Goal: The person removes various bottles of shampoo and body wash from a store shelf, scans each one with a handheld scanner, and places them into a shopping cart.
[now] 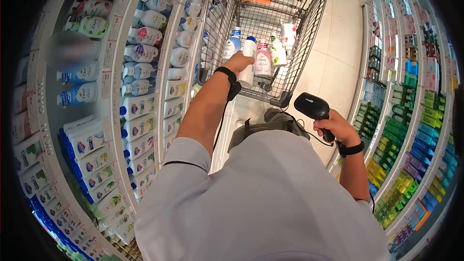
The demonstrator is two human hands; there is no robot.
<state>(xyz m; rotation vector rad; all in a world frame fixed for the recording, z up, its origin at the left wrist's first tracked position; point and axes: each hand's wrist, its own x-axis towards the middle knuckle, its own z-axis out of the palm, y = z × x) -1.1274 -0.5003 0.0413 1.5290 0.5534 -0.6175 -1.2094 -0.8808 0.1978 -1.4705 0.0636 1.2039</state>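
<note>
Left hand (238, 63) is clamped around a white plastic bottle with a blue cap (248, 60), held upright inside the silver wire shopping cart (316, 17), just beside a pink-labelled white bottle (263, 60). Right hand (336, 126) is closed on a black handheld barcode scanner (313, 107), outside the cart's near corner. Risk: bottle knocks neighbours over (they stand tight). Cart sits close to the left shelf (162, 53); open floor lies right of the cart.
</note>
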